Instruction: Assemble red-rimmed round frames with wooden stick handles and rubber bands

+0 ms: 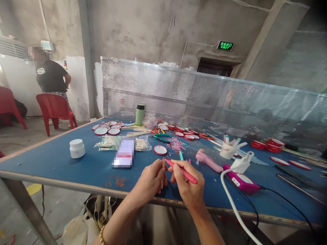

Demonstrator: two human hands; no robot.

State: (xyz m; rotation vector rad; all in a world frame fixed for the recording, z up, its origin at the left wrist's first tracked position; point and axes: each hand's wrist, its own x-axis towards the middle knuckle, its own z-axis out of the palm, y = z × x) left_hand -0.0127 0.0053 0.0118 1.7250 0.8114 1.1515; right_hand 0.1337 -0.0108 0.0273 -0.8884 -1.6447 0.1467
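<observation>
My left hand (150, 180) is closed around a thin wooden stick (163, 165) that stands upright between its fingers. My right hand (189, 185) grips a red pen-like tool (182, 171), its tip pointing left toward the top of the stick. Both hands hover over the near edge of the blue table (76, 166). A small round red-rimmed mirror (160, 150) lies just beyond them.
A white jar (77, 148), a green flask (139, 114), bagged sticks (109, 143), several red-rimmed mirrors (107, 129), a pink tool (208, 160), a magenta device (241, 181) with white cable and a cup (228, 149) sit on the table. A perforated metal screen (204, 98) backs it. A person (51, 76) stands by red chairs (55, 110).
</observation>
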